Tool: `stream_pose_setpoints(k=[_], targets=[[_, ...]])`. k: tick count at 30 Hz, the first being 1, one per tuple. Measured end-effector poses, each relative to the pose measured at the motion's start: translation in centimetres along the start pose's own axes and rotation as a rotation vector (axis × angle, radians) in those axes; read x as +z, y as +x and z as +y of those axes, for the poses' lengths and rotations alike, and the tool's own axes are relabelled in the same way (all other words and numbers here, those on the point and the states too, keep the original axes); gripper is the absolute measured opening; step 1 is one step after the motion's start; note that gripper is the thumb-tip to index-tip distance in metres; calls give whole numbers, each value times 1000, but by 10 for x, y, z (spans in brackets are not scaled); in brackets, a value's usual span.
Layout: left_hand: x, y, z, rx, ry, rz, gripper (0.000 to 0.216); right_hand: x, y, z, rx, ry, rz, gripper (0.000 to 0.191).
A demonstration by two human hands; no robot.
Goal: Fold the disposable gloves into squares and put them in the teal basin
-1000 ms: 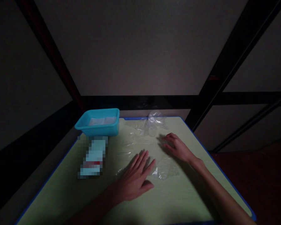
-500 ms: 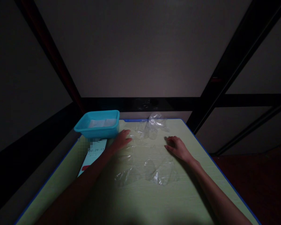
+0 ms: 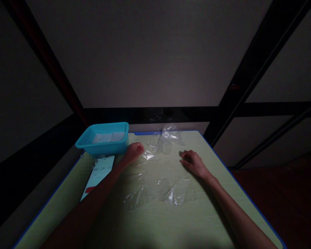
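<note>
A thin clear plastic bag (image 3: 176,193) lies spread and wrinkled on the table, with a bunched part (image 3: 171,135) at the far edge. My left hand (image 3: 134,152) is closed in a fist at the bag's left side, beside the blue basin. Bright creases in the film run up to its fingers, which grip the edge there. To the right of the bag, my right hand (image 3: 195,164) rests low over the table, thumb and fingers apart and curved, holding nothing.
A light blue plastic basin (image 3: 102,148) with white folded pieces (image 3: 109,137) inside stands at the back left. In front of it lies a phone (image 3: 101,171) showing a timer. The pale table (image 3: 171,224) has a blue edge and meets a dark-framed wall panel.
My left hand's fingers have gone from spread to closed on the film, and creases have gathered beside them. My right hand keeps nearly the same pose. The view has shifted slightly.
</note>
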State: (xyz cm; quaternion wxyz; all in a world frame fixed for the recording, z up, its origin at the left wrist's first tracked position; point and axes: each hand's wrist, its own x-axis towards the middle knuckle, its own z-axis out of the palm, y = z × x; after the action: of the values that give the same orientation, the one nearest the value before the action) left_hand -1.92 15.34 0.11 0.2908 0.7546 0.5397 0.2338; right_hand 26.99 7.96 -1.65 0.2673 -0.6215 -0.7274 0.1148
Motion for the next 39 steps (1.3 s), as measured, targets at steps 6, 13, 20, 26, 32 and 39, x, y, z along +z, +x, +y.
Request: stream_pose_setpoints(k=[6,13,20,26,32,39], targets=[[-16,-30,19,124,-46,106,7,1,-1,0,-65,84,41,20],[-20,-64,25,218,-58,157,9,-6,-6,-6,-134,126,38,35],[-11,-79,13,267,5,167,9,-15,-12,-22,-248,120,-11,37],[-5,-83,6,279,65,154,12,-16,-15,-26,-302,76,-52,29],[-3,-85,5,275,131,137,14,-11,-20,-38,-424,13,-91,45],[-3,-87,7,267,187,110,15,-5,-20,-47,-499,-62,-225,43]])
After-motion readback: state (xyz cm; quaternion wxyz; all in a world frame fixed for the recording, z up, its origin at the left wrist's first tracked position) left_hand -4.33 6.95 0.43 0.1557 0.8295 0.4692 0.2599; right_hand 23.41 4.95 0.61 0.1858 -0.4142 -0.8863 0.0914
